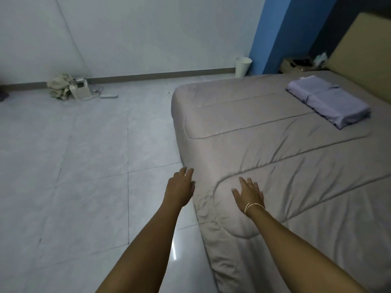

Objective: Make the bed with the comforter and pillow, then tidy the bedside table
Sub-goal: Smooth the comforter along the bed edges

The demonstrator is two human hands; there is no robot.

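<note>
A grey-beige comforter [264,149] lies spread over the bed, hanging down its left side. A lavender pillow [328,103] rests near the tan headboard [364,49]. My right hand [249,192] lies flat and open on the comforter's near left corner, a thin band on the wrist. My left hand [181,187] is open at the hanging edge of the comforter, fingers touching the fabric. The bedside table [296,64] stands past the bed beside the blue wall, with dark and pale items on it that are too dim to tell apart.
A white waste bin [242,66] stands against the wall by the bed's far corner. A crumpled cloth [60,86] and a small white appliance [81,88] with a cord lie on the tiled floor at the far left. Glossy floor tiles stretch left of the bed.
</note>
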